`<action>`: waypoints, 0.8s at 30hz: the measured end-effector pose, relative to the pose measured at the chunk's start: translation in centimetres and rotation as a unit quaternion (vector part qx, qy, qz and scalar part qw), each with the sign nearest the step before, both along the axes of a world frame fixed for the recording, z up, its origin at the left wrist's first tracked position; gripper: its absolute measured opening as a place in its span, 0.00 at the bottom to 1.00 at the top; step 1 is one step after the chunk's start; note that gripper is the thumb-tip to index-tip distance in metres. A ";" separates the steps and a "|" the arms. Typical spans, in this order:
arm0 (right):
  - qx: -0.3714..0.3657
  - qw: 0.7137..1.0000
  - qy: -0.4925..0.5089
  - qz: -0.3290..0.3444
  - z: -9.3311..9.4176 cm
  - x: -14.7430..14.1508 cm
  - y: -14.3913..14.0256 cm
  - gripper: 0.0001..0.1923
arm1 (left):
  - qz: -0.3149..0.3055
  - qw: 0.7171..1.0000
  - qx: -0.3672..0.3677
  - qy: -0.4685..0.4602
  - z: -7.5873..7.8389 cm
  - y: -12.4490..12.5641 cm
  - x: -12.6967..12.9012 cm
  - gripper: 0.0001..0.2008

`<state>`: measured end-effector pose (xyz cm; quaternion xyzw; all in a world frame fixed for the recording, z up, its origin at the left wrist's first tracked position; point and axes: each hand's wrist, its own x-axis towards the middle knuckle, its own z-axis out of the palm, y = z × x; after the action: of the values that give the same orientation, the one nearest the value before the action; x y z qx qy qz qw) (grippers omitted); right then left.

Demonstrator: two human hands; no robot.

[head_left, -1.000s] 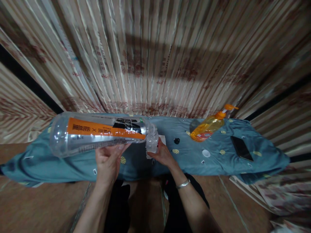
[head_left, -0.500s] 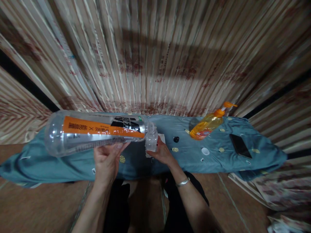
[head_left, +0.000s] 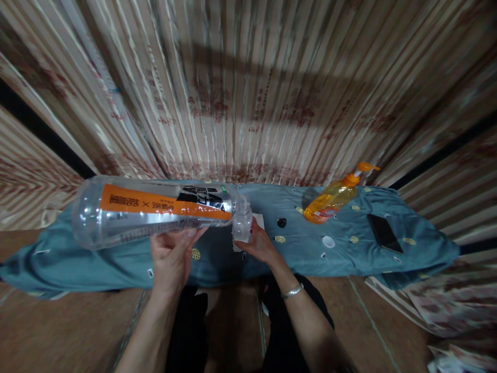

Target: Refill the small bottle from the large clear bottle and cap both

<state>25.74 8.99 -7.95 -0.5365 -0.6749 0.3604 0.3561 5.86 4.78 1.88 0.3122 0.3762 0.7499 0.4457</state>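
My left hand point(head_left: 173, 256) holds a large clear plastic bottle point(head_left: 151, 210) with an orange and silver label, lying almost level, its base to the left. Its open mouth meets the top of a small clear bottle point(head_left: 243, 224) that stands upright on the table. My right hand point(head_left: 261, 243) grips that small bottle from the right. A white paper slip point(head_left: 259, 221) lies just behind the small bottle.
A blue cloth point(head_left: 341, 259) covers the low table. On it lie a black cap point(head_left: 281, 223), a white cap point(head_left: 328, 241), an orange pump bottle point(head_left: 333, 199) and a dark phone point(head_left: 383, 233). A striped curtain hangs behind. Brown floor lies in front.
The big bottle's base has drifted slightly left and up. Both hands keep their hold, and the view has shifted a little.
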 end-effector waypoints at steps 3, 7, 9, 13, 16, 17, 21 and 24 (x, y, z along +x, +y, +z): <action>0.007 1.000 -0.002 -0.001 0.0 0.0 0.0 0.46 | 0.001 1.000 0.002 -0.004 -0.1 0.0 0.0 0.24; 0.007 1.000 -0.006 0.003 0.1 0.1 0.0 0.46 | -0.002 1.000 0.001 -0.013 0.1 0.0 0.2 0.24; 0.007 1.000 -0.007 0.006 0.0 0.1 0.0 0.46 | -0.005 1.000 -0.001 -0.018 0.1 0.0 0.2 0.24; 0.011 1.000 -0.006 0.009 -0.1 0.1 0.1 0.46 | 0.000 1.000 0.001 -0.020 0.1 0.0 0.2 0.23; 0.012 1.000 -0.006 0.008 -0.2 0.0 0.1 0.46 | 0.001 1.000 0.005 -0.008 0.1 0.0 0.3 0.24; 0.012 1.000 -0.007 0.008 -0.3 0.1 0.1 0.45 | 0.002 1.000 0.005 -0.005 0.2 0.0 0.3 0.24; 0.016 1.000 -0.009 0.005 -0.4 0.1 0.2 0.45 | 0.005 1.000 0.001 0.003 0.3 0.0 0.3 0.23; 0.016 1.000 -0.014 0.003 -0.4 0.1 0.2 0.45 | 0.001 1.000 -0.004 0.005 0.3 0.0 0.4 0.22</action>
<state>25.81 9.21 -8.35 -0.5341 -0.6869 0.3431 0.3539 6.22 4.73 2.13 0.3137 0.3819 0.7471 0.4445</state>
